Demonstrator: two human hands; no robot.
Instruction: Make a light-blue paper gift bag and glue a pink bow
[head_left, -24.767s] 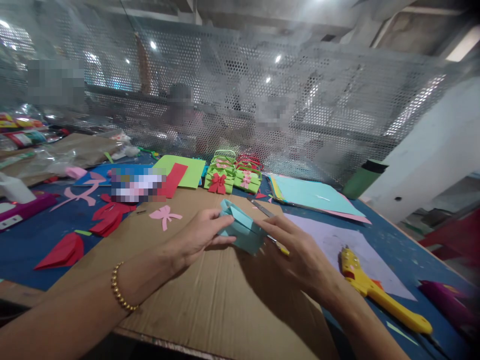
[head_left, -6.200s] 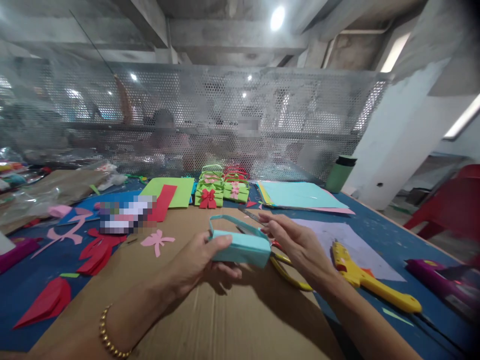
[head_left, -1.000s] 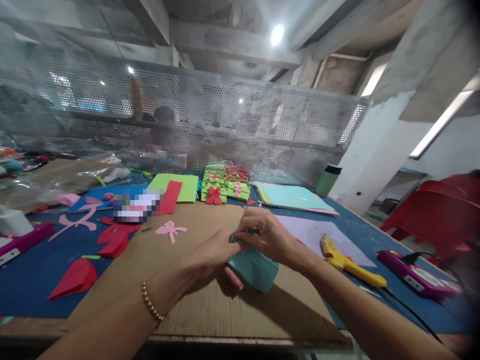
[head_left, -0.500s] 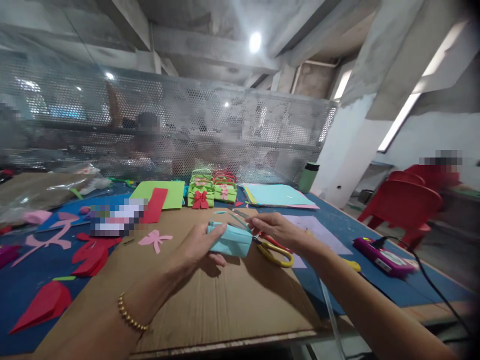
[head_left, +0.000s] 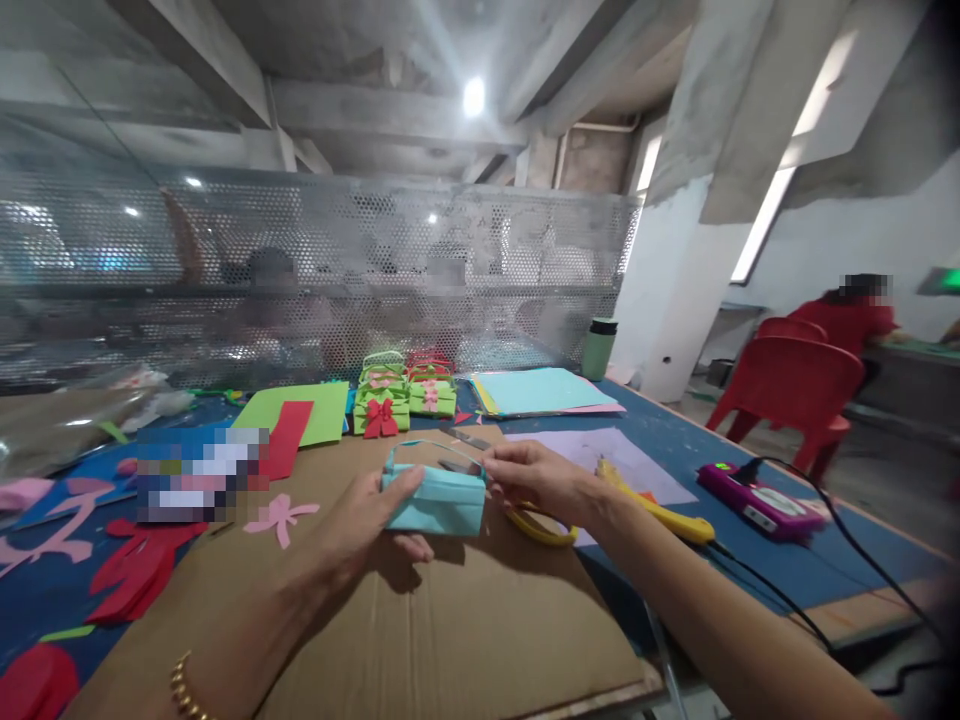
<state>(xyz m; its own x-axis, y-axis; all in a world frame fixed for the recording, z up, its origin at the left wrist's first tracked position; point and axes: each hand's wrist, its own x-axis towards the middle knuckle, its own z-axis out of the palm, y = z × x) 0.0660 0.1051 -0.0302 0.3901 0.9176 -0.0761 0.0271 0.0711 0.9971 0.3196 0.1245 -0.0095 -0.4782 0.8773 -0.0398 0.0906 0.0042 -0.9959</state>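
Note:
A small light blue paper bag (head_left: 442, 505) is gripped at its left side by my left hand (head_left: 367, 515), thumb on the front. Over its top curves a thin blue strip handle (head_left: 431, 443). My right hand (head_left: 536, 475) pinches the strip's right end against the bag's upper right edge. Just beyond and under that hand lie scissors with yellow handles (head_left: 546, 530) on the cardboard sheet (head_left: 450, 630); their middle is partly hidden. A pink paper bow (head_left: 281, 518) rests left of the bag. To the right is a yellow glue gun (head_left: 667, 515) with a black cord.
Green paper bags with bows (head_left: 381, 402) stand at the back. Stacked coloured paper (head_left: 540, 390), a green bottle (head_left: 598, 352) and a purple power unit (head_left: 761, 502) are on the right. Red paper pieces (head_left: 139, 575) lie left. A person in red sits beyond a red chair (head_left: 799, 375).
My right hand has brought the blue strip's free end down to the bag's right side, so the strip now arches over the top. The view has turned slightly right.

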